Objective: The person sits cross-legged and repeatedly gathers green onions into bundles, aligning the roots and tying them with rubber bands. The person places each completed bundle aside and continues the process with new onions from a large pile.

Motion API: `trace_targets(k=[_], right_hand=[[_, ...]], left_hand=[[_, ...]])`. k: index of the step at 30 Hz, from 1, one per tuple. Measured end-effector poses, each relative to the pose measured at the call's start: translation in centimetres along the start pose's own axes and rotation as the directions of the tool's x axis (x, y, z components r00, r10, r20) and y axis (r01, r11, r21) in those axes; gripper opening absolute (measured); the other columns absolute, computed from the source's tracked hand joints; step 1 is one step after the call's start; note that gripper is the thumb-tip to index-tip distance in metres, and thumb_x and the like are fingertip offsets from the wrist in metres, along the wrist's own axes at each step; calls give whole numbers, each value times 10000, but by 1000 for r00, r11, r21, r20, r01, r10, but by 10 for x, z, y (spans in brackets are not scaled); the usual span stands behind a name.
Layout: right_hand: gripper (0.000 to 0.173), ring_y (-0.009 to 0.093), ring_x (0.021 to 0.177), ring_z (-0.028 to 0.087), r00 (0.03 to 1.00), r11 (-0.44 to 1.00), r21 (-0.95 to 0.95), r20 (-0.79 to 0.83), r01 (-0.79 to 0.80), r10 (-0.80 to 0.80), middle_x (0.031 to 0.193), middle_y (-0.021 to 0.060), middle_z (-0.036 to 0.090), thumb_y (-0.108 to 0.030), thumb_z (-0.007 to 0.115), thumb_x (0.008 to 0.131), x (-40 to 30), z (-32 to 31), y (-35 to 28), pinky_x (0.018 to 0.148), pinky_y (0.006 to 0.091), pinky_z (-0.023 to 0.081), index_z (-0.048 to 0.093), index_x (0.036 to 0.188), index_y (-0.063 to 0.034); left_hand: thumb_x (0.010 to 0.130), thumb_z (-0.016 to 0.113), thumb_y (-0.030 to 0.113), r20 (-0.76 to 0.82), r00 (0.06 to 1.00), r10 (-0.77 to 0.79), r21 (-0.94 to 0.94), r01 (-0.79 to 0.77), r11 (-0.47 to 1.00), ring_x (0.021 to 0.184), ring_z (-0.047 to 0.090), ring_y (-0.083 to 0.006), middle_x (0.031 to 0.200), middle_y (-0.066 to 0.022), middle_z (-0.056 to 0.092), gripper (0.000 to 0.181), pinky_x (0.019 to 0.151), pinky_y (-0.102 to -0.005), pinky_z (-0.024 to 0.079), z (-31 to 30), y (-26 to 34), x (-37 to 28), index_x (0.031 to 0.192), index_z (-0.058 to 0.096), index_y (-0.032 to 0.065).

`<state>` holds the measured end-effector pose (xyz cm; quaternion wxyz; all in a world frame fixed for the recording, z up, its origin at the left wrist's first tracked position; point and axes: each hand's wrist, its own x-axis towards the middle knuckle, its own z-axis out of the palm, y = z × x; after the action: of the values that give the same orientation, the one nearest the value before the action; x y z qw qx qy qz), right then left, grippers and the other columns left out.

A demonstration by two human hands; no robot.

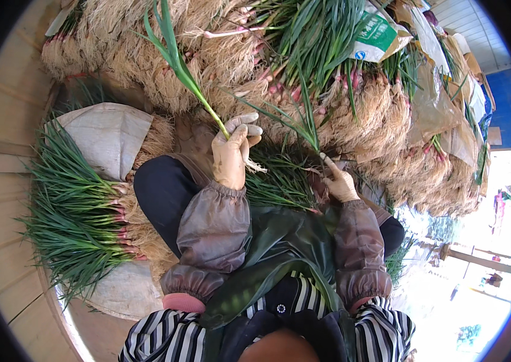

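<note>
My left hand (232,156), in a pale glove, grips a green garlic plant (187,81) near its root end; its leaves point up and its roots hang below the fingers. My right hand (340,178), gloved too, is at the base of a second green plant (307,129), whose leaves spread upward. The thumb side of this hand is partly hidden. Between the hands, over my lap, lies a heap of loose green leaves (278,174).
Piled plants with long tan roots (373,108) stretch across the top. A printed bag (375,36) lies on them. On the left, more bundled plants (83,217) lie by white sheeting (106,133), beside a panelled wall (2,199).
</note>
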<state>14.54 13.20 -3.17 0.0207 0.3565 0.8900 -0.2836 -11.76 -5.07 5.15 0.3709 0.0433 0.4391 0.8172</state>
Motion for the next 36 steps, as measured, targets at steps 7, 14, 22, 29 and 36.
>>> trace_targets(k=[7,14,22,29,36], right_hand=[[263,263,925,612,897,828,-347,134,441,-421,1057,89,620,-306,660,733,63,-77,-168,787,355,504,694,935,-141],[555,244,1020,579,948,817,480,-161,318,-275,1113,144,599,-470,512,871,212,-48,-305,877,365,464,414,1330,-173],[125,320,657,593,823,827,-45,-80,561,-563,710,119,580,-213,553,771,82,59,-165,577,409,479,590,806,-99],[179,258,843,634,852,717,-694,414,67,321,845,107,656,-202,572,752,-40,49,56,691,401,509,671,855,-93],[321,270,969,578,895,971,140,-429,196,-119,1053,128,601,-208,613,775,59,-8,-63,814,355,472,589,1072,-89]], left_hand=[[880,449,48,-84,994,71,-100,-79,992,438,364,-23,754,-30,619,233,653,-241,511,-5,3,-3,1056,588,-17],[886,454,60,-125,981,150,-116,-164,980,423,370,-37,770,-44,615,237,659,-240,504,-3,11,0,1069,568,-40],[881,479,81,-76,987,142,-121,-151,981,441,399,-31,779,-39,611,236,708,-260,519,-9,7,-1,1063,563,-45],[878,445,38,64,998,5,-117,3,993,425,383,-29,779,-51,623,239,699,-262,536,-2,-4,-2,1063,565,-52],[873,437,33,82,991,-104,-12,105,994,430,360,-29,776,-52,618,246,681,-248,526,6,-18,-2,1066,564,-53]])
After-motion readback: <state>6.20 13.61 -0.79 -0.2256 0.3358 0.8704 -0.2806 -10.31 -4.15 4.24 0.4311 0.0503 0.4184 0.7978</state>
